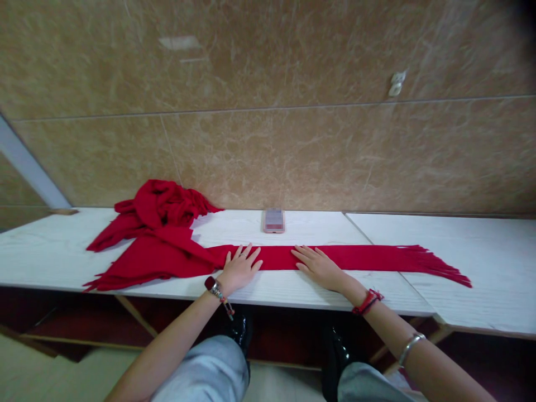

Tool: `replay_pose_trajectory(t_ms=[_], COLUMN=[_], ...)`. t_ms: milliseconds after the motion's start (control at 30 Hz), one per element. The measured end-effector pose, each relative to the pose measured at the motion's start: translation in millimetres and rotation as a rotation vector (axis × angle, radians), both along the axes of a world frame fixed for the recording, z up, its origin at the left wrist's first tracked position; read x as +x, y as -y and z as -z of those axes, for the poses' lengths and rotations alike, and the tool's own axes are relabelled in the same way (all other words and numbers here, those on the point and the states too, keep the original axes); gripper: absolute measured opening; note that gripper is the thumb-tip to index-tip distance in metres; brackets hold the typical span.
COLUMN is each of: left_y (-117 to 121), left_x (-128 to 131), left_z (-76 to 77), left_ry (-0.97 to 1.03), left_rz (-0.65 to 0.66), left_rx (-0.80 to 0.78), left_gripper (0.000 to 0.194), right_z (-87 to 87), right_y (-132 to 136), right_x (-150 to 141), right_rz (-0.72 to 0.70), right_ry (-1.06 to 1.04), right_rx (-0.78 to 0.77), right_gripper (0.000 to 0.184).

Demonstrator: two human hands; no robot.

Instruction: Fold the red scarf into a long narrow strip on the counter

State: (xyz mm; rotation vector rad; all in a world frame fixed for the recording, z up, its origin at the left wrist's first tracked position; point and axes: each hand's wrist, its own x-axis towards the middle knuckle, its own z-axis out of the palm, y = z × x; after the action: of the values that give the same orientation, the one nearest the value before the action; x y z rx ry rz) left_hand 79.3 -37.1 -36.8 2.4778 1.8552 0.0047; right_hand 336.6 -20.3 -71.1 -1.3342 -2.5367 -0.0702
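Observation:
A long red scarf (276, 258) lies stretched along the white tabletop, its right part flat in a narrow strip with a fringe at the far right end. Toward the left it widens into loose folds. My left hand (240, 269) rests palm down on the strip, fingers spread. Palm down as well, my right hand (319, 268) lies on it farther right, its fingers stretched out. Between the two hands a short stretch of smooth red cloth shows. Bunched red fabric (165, 206) is heaped at the back left; whether it is a separate scarf I cannot tell.
A phone (274, 221) lies behind the strip, close to the wall. The brown marbled wall (268, 151) rises along the table's back edge, with a small white fitting (397, 84) on it. Beneath the white tabletop (469, 251) are open dark shelves.

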Motion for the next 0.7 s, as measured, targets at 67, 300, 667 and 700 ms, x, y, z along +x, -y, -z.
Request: replay_pose_trajectory(t_ms=[67, 300, 667, 700], left_y=[0, 2, 2, 2], left_x=[0, 1, 1, 1], left_z=[2.6, 1.5, 2.6, 2.2], left_ry=[-0.002, -0.008, 0.002, 0.0], left_rz=[0.008, 0.001, -0.002, -0.002], left_rx=[0.033, 0.026, 0.031, 0.028], left_gripper=[0.053, 0.052, 0.05, 0.05], right_z=[-1.4, -7.3, 2.6, 4.0], right_y=[1, 3, -3, -3], right_x=[-5, -54, -40, -33], right_rz=[0.015, -0.056, -0.073, -0.058], right_ry=[0.018, -0.01, 0.036, 0.038], right_rx=[0.0, 0.044, 0.022, 0.028], right_gripper=[0.048, 0.049, 0.051, 0.051])
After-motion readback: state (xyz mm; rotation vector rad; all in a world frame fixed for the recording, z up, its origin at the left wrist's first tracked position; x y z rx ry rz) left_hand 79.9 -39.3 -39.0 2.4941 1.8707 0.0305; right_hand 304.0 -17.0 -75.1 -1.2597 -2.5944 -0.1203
